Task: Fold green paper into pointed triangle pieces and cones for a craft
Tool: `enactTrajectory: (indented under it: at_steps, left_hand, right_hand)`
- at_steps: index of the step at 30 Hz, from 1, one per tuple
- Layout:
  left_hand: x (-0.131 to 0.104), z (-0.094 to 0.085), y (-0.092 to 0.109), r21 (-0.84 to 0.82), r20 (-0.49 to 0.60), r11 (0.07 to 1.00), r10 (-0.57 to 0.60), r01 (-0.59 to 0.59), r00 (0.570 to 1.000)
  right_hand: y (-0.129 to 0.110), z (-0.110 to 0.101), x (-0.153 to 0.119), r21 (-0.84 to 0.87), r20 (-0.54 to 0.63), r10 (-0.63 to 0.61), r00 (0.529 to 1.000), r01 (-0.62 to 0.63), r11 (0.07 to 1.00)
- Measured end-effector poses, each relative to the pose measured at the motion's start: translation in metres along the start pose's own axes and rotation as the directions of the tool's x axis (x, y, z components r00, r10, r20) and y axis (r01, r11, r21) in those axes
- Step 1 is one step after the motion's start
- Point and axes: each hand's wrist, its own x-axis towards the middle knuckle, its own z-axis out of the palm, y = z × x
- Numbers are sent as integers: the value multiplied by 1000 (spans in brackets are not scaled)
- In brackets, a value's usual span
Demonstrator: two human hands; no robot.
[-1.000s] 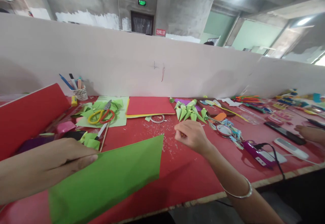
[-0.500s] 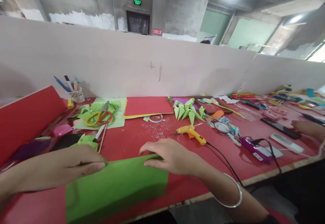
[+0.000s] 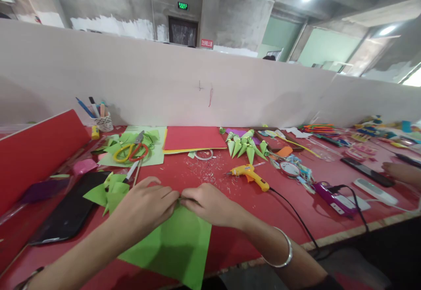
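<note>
A sheet of green paper [image 3: 174, 250] slants over the near part of the red table. My left hand [image 3: 148, 204] and my right hand [image 3: 208, 204] pinch its far edge side by side, their fingertips almost touching. The fold or crease between the fingers is mostly hidden. A yellow glue gun [image 3: 250, 176] lies just beyond my right hand. Left of my left hand are cut green paper pieces [image 3: 113, 191] and a black phone [image 3: 72, 211]. Scissors with yellow and red handles [image 3: 131, 150] rest on paper scraps farther back.
Red sheets [image 3: 197, 138] and green paper cones [image 3: 248, 145] lie at the back. A pen cup [image 3: 102, 121] stands on the left. On the right are a purple power strip [image 3: 335, 198], its cable, and another person's hand [image 3: 401, 174].
My left hand has moved right to meet my right hand at the paper's far edge. The sheet has turned and shifted, uncovering the phone and green pieces on the left.
</note>
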Motion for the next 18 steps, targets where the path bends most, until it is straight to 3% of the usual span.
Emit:
enactTrajectory:
  at_steps: [4, 10, 18]
  left_hand:
    - [2, 6, 7, 162, -75, 987, 37, -24, 996]
    - [-6, 12, -4, 184, -165, 977, 135, -104, 977]
    - [-22, 10, -33, 259, -116, 960, 141, -108, 983]
  right_hand:
    - [0, 8, 5, 137, -44, 41, 998, -34, 990]
    - [5, 11, 2, 249, -39, -1, 999, 11, 968]
    - [18, -1, -17, 300, 1, 83, 997, -79, 951]
